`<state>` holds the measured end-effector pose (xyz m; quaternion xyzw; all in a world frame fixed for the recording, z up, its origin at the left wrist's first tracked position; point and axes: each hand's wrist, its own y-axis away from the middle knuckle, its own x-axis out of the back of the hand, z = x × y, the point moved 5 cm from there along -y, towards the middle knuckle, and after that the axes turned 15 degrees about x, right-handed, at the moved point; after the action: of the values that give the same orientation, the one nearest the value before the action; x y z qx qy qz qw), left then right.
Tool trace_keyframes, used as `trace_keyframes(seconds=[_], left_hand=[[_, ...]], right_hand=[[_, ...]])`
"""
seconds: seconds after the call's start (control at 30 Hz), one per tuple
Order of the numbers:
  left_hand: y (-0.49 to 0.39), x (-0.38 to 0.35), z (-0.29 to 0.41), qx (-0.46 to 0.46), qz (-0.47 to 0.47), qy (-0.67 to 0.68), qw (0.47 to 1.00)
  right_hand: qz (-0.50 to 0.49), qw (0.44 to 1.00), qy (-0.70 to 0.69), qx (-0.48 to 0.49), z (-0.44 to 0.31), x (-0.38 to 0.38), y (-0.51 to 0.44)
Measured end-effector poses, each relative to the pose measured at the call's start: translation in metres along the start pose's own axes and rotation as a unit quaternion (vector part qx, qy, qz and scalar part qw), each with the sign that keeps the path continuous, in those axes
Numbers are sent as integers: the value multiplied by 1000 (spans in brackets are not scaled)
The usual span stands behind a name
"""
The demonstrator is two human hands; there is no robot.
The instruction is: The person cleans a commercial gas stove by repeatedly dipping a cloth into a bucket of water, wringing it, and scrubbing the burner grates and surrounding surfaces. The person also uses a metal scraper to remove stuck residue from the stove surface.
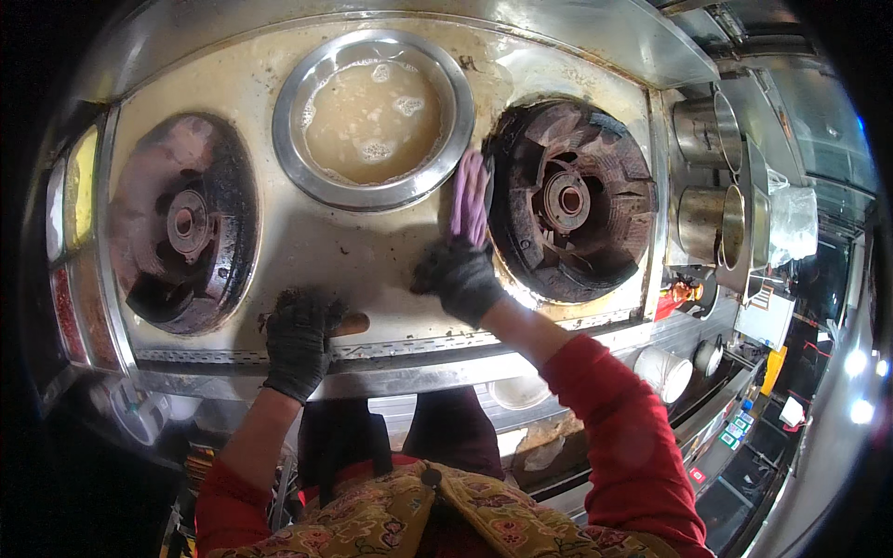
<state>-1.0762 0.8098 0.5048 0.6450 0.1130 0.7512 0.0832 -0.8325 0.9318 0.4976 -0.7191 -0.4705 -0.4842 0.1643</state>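
Note:
My right hand (pixel 464 282), in a dark glove, grips one end of a bunched purple cloth (pixel 471 199). The cloth stretches away from the hand, between a steel basin (pixel 284 143) and the right wok burner (pixel 506 209). My left hand (pixel 300 342), also in a dark glove, is low over the front of the metal stove top (pixel 335 251), right of the left wok burner (pixel 241 258). A brown rounded tip (pixel 352 324) sticks out beside it; whether this is a bare thumb or a handle I cannot tell. Cloudy, foamy water (pixel 377 118) fills much of the basin.
A raised metal wall (pixel 418 17) closes off the back. Left of the stove stand containers, one with yellow contents (pixel 84 185), one with red (pixel 66 314). Steel pots (pixel 698 223) stand to the right, near a plastic bag (pixel 795 223). A white bucket (pixel 666 373) is further down.

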Motion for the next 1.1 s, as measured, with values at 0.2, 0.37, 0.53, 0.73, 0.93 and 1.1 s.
trace_keyframes(seconds=[0.2, 0.37, 0.53, 0.73, 0.93, 1.1], left_hand=[[7, -6, -21, -41, 45, -43, 997], [5, -16, -30, -98, -27, -53, 993], [-3, 6, -28, -125, 119, 15, 985], [-18, 21, -29, -116, 30, 29, 992], [-9, 62, 14, -170, 110, 4, 979], [-21, 57, 47, -49, 16, 123, 991]], right_hand=[[59, 996, -69, -13, -43, 22, 5], [234, 967, 99, -26, -61, 46, 6], [172, 982, 25, -68, -76, 3, 16], [277, 961, -7, -10, -81, -3, 38], [445, 890, -49, -84, -95, 21, 78], [477, 847, -186, -141, -98, 15, 106]])
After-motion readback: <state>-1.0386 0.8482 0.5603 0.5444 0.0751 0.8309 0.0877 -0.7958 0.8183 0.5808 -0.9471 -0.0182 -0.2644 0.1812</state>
